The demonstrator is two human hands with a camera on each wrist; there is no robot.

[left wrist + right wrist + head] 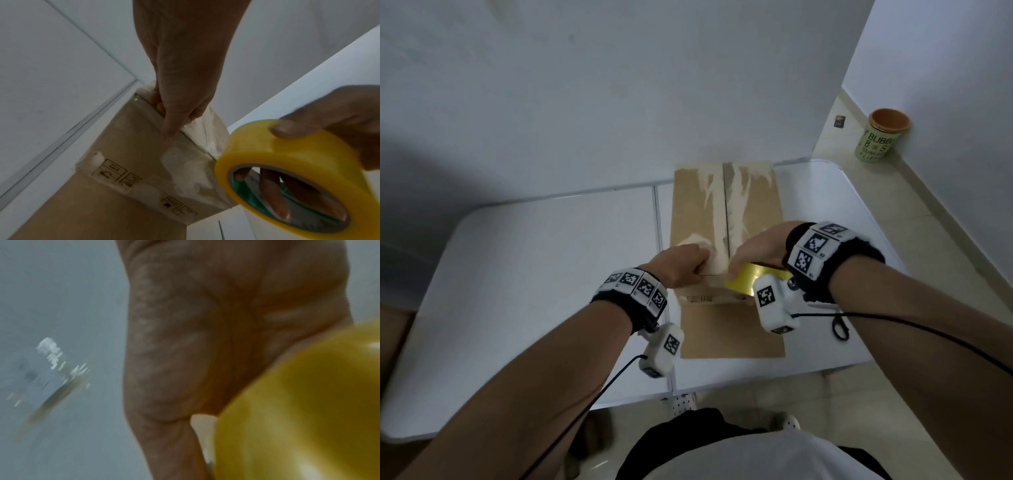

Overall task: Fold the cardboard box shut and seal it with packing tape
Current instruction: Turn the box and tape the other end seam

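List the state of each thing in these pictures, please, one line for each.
Box: on the table, top flaps folded shut, old tape marks along the seam.
Tape roll: held at the box's near edge.
Left hand: grips the near top edge.
Right hand: holds the tape roll.
Cup: upright on the floor.

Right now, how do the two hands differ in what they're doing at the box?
The left hand grips the near top edge of the cardboard box, thumb down its front; the right hand holds the yellow tape roll, fingers through its core. The left hand touches cardboard; whether the right hand touches the box is unclear. Both sit at the box's near end.
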